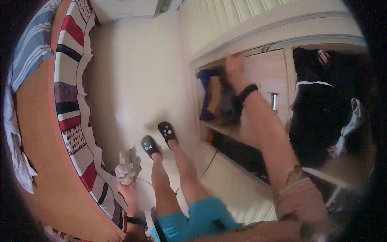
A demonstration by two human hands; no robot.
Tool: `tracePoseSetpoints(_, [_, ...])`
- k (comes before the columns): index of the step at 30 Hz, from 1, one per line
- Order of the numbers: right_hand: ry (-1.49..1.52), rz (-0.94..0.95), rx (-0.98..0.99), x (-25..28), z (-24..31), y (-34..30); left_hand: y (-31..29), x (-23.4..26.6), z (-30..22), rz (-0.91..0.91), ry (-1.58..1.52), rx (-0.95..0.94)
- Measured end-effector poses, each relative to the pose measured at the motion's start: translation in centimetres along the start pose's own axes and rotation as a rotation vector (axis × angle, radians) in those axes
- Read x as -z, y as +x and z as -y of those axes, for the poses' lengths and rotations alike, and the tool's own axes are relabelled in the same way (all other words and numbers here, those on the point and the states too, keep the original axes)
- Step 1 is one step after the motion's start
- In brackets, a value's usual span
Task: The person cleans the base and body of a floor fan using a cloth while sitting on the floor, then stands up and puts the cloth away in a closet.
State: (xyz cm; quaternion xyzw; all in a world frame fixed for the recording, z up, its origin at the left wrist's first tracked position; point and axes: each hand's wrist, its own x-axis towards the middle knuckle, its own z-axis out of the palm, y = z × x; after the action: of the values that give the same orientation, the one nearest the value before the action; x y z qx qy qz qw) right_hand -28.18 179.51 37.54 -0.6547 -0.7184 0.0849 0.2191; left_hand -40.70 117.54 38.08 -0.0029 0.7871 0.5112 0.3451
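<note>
My left hand (pixel 128 189), low in the view beside the bed, is closed round a crumpled pale grey cloth (pixel 128 167). The cloth bunches up above the fingers. My right arm reaches up across the cabinet, a black band on its wrist. My right hand (pixel 235 67) is at the top of an open compartment (pixel 225 127), its fingers curled and blurred; what they hold is hidden. Just left of that hand, dark blue and tan folded items (pixel 211 94) lie in the compartment.
A bed with a striped patchwork cover (pixel 68 94) and a tan mat (pixel 38 133) runs along the left. Right of my arm are a wooden door (pixel 272 74) with a metal handle and a compartment with black clothing (pixel 318 117). My clogs (pixel 166 131) stand on the tiled floor (pixel 137 80).
</note>
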Motion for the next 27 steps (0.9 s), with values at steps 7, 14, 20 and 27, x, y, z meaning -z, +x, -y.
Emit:
tracePoseSetpoints(7, [0.170, 0.309, -0.435, -2.8, 0.6, 3.2, -2.9, -1.8, -2.1, -0.111, 0.148, 0.072])
tracePoseSetpoints(14, [0.254, -0.019, -0.226, -2.5, -2.5, 5.4, -2.9, -5.2, -1.1, 0.044, 0.132, 0.144])
tracePoseSetpoints(20, [0.216, 0.029, -0.245, -1.3, -0.8, -1.4, -2.9, -5.6, -2.6, 0.019, 0.041, 0.158])
tracePoseSetpoints(27, [0.158, 0.111, -0.453, 1.0, -6.5, -7.4, -1.0, -7.2, -5.9, 0.026, 0.097, 0.113])
